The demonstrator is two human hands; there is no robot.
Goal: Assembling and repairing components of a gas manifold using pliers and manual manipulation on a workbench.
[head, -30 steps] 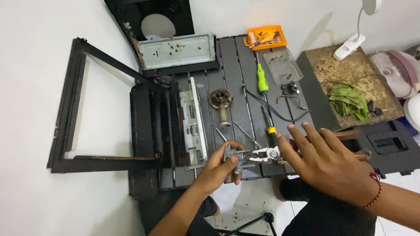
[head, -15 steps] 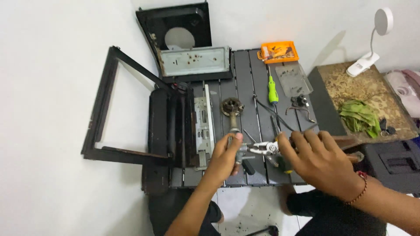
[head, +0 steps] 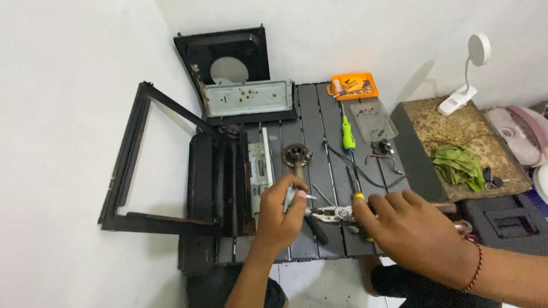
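My left hand (head: 281,219) is closed around a small grey metal part (head: 292,197) just above the front of the dark slatted table (head: 313,117). My right hand (head: 414,228) curls over silver pliers (head: 334,214) and seems to grip their handles. The pliers' jaws point left and reach the metal part. A yellow-and-black screwdriver (head: 358,197) lies under my right fingers. A black stove body (head: 217,177) stands on its side just left of my left hand.
On the table lie a rusty burner ring (head: 297,155), a green screwdriver (head: 346,134), a grey metal plate (head: 374,120), bent wires (head: 382,162) and an orange tray (head: 354,85). A black frame (head: 137,165) leans at the left. A white lamp (head: 465,74) and green cloth (head: 456,165) are at the right.
My right fingers, spread flat a second ago, have curled over the pliers. Both hands have drawn closer together, and the pliers' jaws now meet the metal part.
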